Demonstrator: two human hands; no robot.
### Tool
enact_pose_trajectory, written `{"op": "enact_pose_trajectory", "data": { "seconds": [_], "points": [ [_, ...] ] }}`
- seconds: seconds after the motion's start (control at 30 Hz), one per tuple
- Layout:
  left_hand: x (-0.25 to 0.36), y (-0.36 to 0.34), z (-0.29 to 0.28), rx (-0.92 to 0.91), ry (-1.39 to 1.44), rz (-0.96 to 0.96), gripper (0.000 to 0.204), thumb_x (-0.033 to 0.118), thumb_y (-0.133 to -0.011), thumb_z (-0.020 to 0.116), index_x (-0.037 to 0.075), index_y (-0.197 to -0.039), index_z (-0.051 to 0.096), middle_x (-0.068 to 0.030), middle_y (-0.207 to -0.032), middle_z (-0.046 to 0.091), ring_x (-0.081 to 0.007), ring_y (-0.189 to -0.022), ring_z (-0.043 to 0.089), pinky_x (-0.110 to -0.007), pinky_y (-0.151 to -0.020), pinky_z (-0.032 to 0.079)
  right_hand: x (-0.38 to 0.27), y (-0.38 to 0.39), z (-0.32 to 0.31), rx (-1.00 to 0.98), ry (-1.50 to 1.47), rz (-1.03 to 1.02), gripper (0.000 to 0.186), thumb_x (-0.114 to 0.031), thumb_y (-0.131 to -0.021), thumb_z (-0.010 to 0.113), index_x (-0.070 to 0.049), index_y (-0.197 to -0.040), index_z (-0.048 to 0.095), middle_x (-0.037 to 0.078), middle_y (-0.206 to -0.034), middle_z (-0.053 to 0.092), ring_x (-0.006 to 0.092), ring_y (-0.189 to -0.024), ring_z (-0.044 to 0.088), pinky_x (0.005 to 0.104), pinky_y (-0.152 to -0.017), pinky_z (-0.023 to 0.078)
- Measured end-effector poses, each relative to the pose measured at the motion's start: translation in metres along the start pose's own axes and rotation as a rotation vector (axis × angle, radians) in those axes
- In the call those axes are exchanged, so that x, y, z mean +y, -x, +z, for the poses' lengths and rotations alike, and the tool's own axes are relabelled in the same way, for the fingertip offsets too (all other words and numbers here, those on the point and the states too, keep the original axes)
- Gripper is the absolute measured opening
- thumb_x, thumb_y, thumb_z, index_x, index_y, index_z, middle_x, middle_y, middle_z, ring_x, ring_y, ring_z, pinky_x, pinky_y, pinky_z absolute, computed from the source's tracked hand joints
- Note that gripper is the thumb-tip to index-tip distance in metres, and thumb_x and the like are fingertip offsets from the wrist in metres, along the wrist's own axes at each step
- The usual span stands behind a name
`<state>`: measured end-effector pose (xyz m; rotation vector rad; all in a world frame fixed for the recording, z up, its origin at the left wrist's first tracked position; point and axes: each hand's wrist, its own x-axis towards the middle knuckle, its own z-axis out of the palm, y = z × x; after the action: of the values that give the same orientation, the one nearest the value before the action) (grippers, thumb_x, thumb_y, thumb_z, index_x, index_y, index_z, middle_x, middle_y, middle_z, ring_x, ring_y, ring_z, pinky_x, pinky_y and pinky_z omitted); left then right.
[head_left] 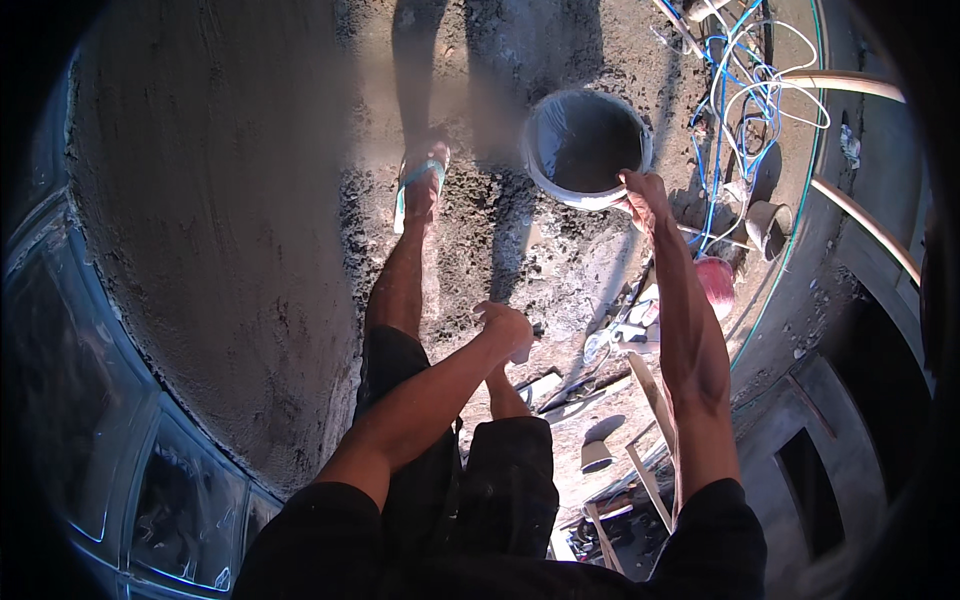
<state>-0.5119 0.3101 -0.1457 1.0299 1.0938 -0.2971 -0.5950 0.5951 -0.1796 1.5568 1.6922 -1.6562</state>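
My right hand (643, 200) grips the near right rim of a bucket (535, 165) with dark grey contents, its arm stretched forward. Down and left of it, my left hand (505, 325) is bent inward over my legs, its fingers partly curled; a small greyish shape shows at its underside, too unclear to name. My left foot, in a pale teal flip-flop (410, 190), stands on the speckled rough ground left of the bucket.
A wet plastered surface (200, 250) curves along the left, beside glass panes (185, 490). At right lie tangled white and blue hoses or cords (745, 90), a pinkish bucket (716, 285), tipped containers (770, 225), wood strips (650, 490) and debris. A blurry smear obscures the upper middle.
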Motion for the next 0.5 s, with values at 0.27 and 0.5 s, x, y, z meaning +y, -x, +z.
{"op": "enact_pose_trajectory", "data": {
  "seconds": [0.27,0.5],
  "points": [
    [0.002,0.003,0.022,-0.089,-0.043,-0.06,0.062,0.048,-0.074,0.066,0.016,-0.127,0.062,-0.0195,-0.127,0.06,-0.0386,-0.12,0.055,-0.065,-0.098,0.037,0.135,0.065,-0.005,0.135,0.308,0.108,0.023,-0.014,-0.081,0.062,0.009,-0.079,0.061,0.014,-0.068,0.06,0.0232,-0.055,0.062,0.0366,-0.05,0.052],
    [0.009,0.002,0.06,0.045,-0.057,-0.137,0.054,0.037,-0.066,0.074,0.015,-0.115,0.07,-0.0109,-0.119,0.066,-0.0336,-0.109,0.063,-0.061,-0.091,0.044,0.227,0.142,-0.004,0.254,0.533,0.067,0.04,-0.024,-0.075,0.062,0.009,-0.098,0.067,0.029,-0.089,0.068,0.0397,-0.089,0.069,0.045,-0.08,0.053]
  ]
}}
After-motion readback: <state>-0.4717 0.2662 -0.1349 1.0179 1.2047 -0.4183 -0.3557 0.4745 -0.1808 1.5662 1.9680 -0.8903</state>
